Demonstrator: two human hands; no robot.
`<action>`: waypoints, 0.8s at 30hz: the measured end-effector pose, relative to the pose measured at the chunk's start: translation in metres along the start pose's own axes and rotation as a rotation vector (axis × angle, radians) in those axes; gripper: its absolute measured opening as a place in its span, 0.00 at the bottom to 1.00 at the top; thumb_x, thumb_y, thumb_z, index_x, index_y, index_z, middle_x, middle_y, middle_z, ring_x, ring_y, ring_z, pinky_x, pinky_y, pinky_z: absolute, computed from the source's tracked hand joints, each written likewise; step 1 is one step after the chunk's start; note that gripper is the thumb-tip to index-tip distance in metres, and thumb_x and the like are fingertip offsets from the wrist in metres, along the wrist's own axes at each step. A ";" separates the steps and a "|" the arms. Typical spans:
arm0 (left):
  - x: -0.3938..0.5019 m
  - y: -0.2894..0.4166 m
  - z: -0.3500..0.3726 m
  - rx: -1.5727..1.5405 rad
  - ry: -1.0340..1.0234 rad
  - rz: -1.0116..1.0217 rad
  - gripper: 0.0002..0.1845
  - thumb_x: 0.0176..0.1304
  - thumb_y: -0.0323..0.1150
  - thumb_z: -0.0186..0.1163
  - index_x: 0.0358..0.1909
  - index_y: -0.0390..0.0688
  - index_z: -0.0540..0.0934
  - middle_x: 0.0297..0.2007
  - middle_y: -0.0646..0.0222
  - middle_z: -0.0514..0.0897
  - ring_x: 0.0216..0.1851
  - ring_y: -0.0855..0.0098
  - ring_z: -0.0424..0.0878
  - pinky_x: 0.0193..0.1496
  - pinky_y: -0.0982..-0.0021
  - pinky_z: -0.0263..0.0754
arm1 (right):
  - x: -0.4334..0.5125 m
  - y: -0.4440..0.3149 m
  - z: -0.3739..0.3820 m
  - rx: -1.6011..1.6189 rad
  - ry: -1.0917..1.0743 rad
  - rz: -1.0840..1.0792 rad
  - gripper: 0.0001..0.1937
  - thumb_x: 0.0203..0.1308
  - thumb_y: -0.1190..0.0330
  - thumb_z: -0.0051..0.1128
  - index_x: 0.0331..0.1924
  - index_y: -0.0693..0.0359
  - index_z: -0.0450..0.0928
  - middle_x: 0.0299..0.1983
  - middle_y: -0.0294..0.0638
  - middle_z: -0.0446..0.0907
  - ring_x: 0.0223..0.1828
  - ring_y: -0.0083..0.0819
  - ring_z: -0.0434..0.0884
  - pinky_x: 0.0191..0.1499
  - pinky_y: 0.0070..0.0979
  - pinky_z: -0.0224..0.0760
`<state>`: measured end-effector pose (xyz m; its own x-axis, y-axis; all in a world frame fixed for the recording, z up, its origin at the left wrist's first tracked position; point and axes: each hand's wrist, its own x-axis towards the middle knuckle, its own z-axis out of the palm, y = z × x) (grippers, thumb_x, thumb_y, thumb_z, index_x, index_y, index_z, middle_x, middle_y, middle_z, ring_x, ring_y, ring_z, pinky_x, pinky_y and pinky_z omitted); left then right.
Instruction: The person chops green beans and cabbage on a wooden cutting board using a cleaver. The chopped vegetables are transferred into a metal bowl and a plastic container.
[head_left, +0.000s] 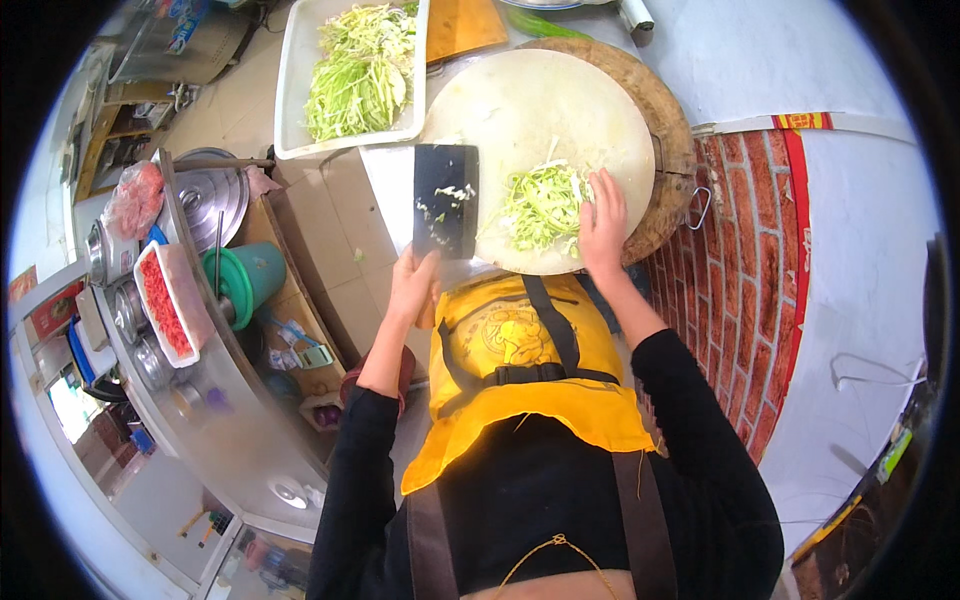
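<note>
My left hand (415, 283) grips the handle of a cleaver (445, 202), its broad dark blade flecked with pale vegetable bits and lying over the left edge of a round white cutting board (570, 97). A heap of shredded green cabbage-like vegetable (544, 206) rests on the board's near part. Against the right side of that heap are the fingers of my right hand (604, 225), which are fairly close together. Beneath the white board is a thick round wooden block (670, 112).
A white plastic tub (286, 112) of shredded greens stands at the upper left. Beyond the board lie a long green vegetable (541, 27) and a wooden board (461, 28). At the right is a brick-patterned wall (739, 262); on the left counter is a container of chopped red food (166, 300).
</note>
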<state>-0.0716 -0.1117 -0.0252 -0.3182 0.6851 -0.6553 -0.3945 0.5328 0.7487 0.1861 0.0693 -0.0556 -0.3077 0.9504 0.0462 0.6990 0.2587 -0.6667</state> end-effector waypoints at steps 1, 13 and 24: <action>0.009 0.002 0.004 0.099 -0.001 -0.018 0.06 0.72 0.32 0.56 0.42 0.42 0.70 0.20 0.74 0.71 0.14 0.80 0.69 0.16 0.75 0.64 | -0.002 -0.005 0.010 -0.002 0.076 -0.077 0.24 0.66 0.67 0.48 0.66 0.61 0.67 0.69 0.53 0.64 0.70 0.51 0.61 0.73 0.46 0.49; 0.023 0.017 0.088 0.261 -0.345 -0.098 0.19 0.70 0.31 0.57 0.60 0.37 0.70 0.17 0.77 0.71 0.15 0.82 0.67 0.17 0.76 0.63 | 0.001 -0.061 0.062 0.121 0.377 -0.015 0.28 0.53 0.71 0.64 0.60 0.62 0.72 0.66 0.55 0.67 0.68 0.55 0.64 0.70 0.48 0.55; 0.042 0.147 -0.028 0.159 0.066 0.074 0.10 0.68 0.34 0.59 0.44 0.37 0.73 0.17 0.75 0.73 0.14 0.81 0.69 0.16 0.73 0.64 | 0.125 -0.225 0.148 0.493 0.193 -0.304 0.24 0.53 0.69 0.66 0.57 0.59 0.77 0.64 0.50 0.72 0.66 0.48 0.68 0.69 0.41 0.58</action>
<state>-0.1673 -0.0181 0.0544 -0.3993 0.6939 -0.5992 -0.2287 0.5575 0.7981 -0.1052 0.1042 -0.0098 -0.2917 0.8728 0.3913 0.2028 0.4562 -0.8665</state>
